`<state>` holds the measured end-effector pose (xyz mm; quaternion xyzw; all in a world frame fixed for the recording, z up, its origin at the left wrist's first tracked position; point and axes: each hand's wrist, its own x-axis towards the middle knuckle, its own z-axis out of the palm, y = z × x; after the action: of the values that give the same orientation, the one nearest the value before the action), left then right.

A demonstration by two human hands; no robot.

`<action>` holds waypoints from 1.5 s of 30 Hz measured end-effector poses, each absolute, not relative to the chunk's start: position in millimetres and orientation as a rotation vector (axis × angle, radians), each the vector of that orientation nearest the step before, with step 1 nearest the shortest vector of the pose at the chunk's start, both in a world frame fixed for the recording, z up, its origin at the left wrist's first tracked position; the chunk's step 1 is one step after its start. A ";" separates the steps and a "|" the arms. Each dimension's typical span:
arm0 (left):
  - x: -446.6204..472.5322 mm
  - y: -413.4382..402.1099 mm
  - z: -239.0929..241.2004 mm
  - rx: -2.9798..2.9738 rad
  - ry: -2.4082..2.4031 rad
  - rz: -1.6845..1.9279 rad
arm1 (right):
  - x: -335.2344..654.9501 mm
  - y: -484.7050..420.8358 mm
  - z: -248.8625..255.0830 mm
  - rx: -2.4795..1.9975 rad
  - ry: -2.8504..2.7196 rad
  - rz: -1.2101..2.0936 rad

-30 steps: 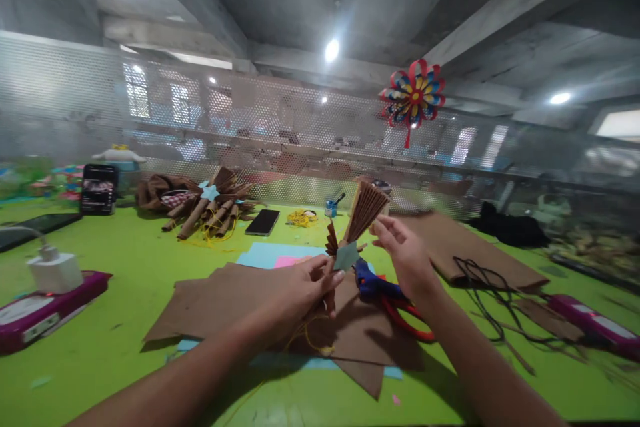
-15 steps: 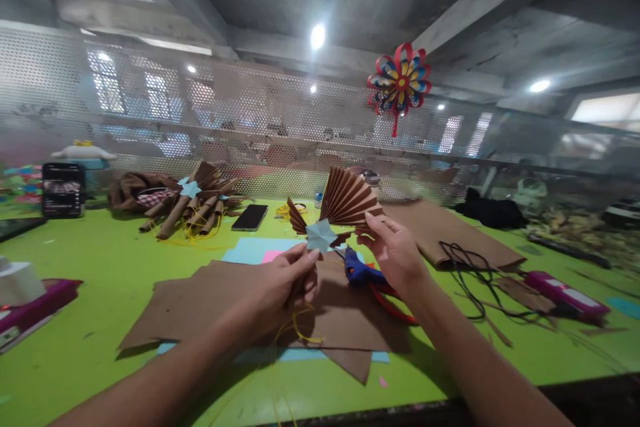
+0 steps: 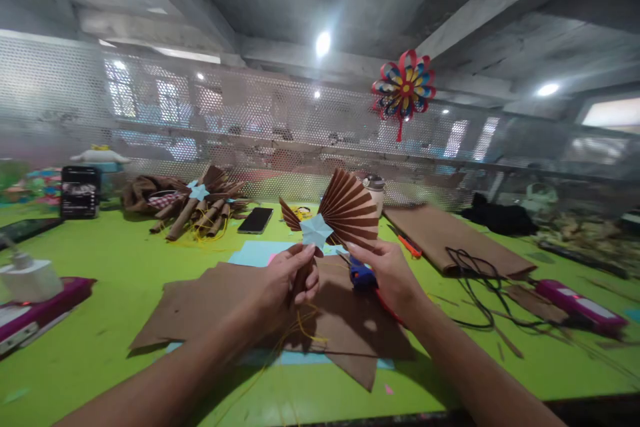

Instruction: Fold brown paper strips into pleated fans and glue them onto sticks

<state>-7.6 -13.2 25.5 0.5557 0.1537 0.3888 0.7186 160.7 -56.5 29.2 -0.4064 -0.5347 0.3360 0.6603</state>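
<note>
Right hand [image 3: 393,271] has drawn the pleated fan [image 3: 349,208] wider.

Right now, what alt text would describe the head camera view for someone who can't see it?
The left hand holds a pleated brown fan with a pale blue star at its base, the right hand at the fan's lower edge. Below lie brown sheets on a green table.
</note>
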 end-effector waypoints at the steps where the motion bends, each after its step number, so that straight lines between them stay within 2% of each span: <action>1: -7.9 -12.7 25.2 1.236 0.346 0.863 | 159.6 -56.3 28.1 -0.921 -1.203 0.794; 4: -9.5 -11.2 24.1 1.256 0.373 0.865 | 161.5 -52.9 24.9 -0.911 -1.154 0.830; 9: -10.3 -9.9 18.4 1.352 0.385 0.754 | 181.6 -44.7 29.5 -0.893 -0.955 0.676; 16: -6.0 -12.4 11.0 1.448 0.402 0.663 | 197.5 -40.0 38.1 -0.736 -0.856 0.719; 18: -5.5 -11.2 11.1 1.500 0.434 0.688 | 201.0 -39.0 38.0 -0.818 -0.837 0.551; 20: -5.0 -7.6 10.1 1.630 0.540 0.761 | 204.1 -40.2 38.5 -0.898 -0.834 0.248; 23: -4.9 0.2 5.3 1.949 0.833 1.019 | 202.6 -46.1 40.2 -0.945 -0.931 -0.064; 27: -7.1 4.6 0.7 2.322 1.140 1.223 | 189.0 -52.2 39.6 -0.990 -1.105 0.056; 35: -9.3 -7.2 8.8 2.618 1.284 1.177 | 183.3 -50.8 37.7 -0.979 -0.974 0.406; 45: -2.8 2.0 -4.1 2.435 1.237 1.142 | 163.4 -64.5 33.9 -1.057 -1.091 0.170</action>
<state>-2.8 2.0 -4.1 0.8192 0.4162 0.3840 0.0903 163.4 -64.5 33.9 -0.4786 -0.4939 0.0771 0.7219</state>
